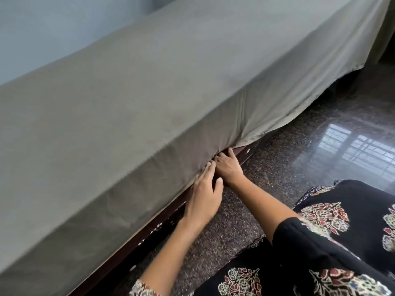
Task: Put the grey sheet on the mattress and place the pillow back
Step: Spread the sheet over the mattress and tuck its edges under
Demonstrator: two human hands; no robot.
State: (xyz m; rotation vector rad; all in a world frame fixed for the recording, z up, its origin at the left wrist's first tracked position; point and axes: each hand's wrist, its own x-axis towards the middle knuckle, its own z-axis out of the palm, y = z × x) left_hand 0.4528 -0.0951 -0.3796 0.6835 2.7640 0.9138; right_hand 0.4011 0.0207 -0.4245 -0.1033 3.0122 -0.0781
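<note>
My L hand (204,194) flat, fingers straight, pressing grey sheet (149,92) near its lower edge. R hand (227,167) touching it, fingers curled into fold, tips hidden; grip can't tell.

Soft daylight, window glare on the floor (320,146) (right); edges bowed, perhaps slightly blurred.

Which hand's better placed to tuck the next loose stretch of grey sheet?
Likely right hand: it sits at the tuck line of the plain grey fabric sheet, nearest the hem hanging loose beyond. Left hand lies behind it.
</note>
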